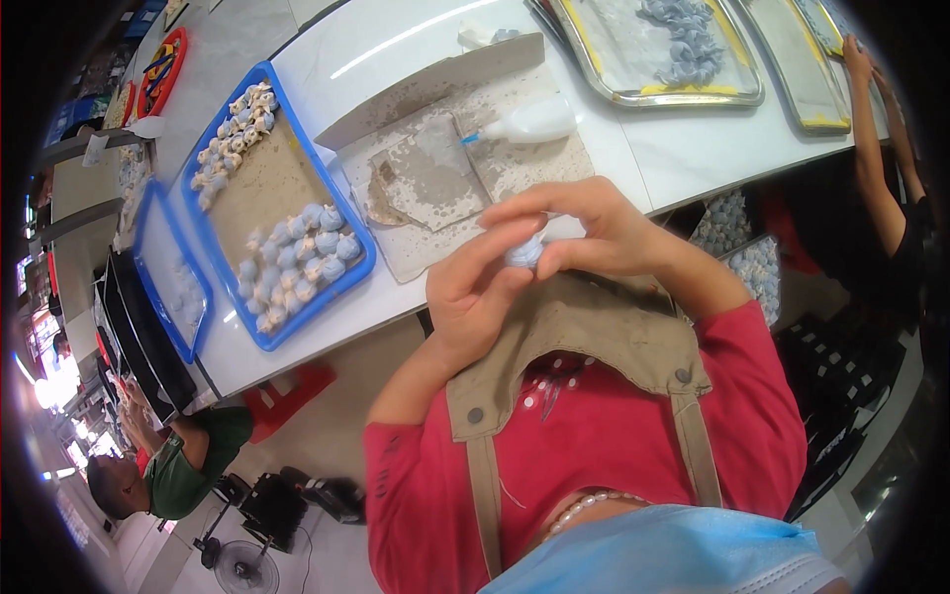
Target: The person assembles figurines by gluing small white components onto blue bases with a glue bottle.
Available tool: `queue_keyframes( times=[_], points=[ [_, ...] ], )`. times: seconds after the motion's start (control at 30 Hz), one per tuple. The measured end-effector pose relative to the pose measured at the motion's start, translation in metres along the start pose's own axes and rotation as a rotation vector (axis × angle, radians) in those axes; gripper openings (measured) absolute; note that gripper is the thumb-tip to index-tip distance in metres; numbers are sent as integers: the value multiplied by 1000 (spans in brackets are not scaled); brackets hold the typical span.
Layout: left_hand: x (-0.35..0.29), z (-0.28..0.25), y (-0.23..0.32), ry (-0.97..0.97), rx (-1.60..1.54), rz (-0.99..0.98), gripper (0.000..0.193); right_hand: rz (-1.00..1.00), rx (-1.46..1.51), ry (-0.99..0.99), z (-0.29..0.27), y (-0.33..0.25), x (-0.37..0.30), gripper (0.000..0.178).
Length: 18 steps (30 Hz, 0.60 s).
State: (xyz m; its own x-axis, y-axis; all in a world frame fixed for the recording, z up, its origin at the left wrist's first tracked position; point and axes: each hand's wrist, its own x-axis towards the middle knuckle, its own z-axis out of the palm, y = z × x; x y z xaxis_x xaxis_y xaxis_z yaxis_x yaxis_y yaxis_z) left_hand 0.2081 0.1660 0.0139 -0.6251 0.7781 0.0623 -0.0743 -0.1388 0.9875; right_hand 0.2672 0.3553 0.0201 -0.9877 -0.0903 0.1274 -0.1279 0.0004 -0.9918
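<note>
Between the fingertips of both hands, close in front of my chest, is a small rounded pale-blue piece (525, 251); its exact kind is not clear. My left hand (469, 292) pinches it from the left, thumb and fingers curled. My right hand (604, 233) grips it from the right, its fingers arching over the top and partly covering it. Just beyond lies a stained, open cardboard box (416, 188), and on it a white squeeze bottle (539, 121) with a blue tip rests on its side.
Left of the cardboard stands a blue tray (358, 230) with several small blue-and-cream pieces. Metal-rimmed trays (693, 97), one bearing blue pieces, lie at the far right. A co-worker's arms (871, 148) reach in there; another person in green (183, 460) sits at left.
</note>
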Motion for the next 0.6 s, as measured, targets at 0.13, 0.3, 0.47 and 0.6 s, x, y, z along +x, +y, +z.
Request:
queue_keyframes(
  times=[0.13, 0.3, 0.47, 0.6],
  points=[
    [3, 2, 5, 20, 98, -11, 31, 2, 17, -4, -3, 0, -2, 40],
    [8, 6, 6, -18, 106, -13, 28, 2, 33, -3, -9, -2, -5, 39],
    [4, 3, 11, 8, 139, -40, 24, -56, 19, -15, -5, 4, -3, 36],
    [8, 5, 13, -42, 168, -58, 24, -73, 0, 45, -2, 4, -9, 33]
  ],
)
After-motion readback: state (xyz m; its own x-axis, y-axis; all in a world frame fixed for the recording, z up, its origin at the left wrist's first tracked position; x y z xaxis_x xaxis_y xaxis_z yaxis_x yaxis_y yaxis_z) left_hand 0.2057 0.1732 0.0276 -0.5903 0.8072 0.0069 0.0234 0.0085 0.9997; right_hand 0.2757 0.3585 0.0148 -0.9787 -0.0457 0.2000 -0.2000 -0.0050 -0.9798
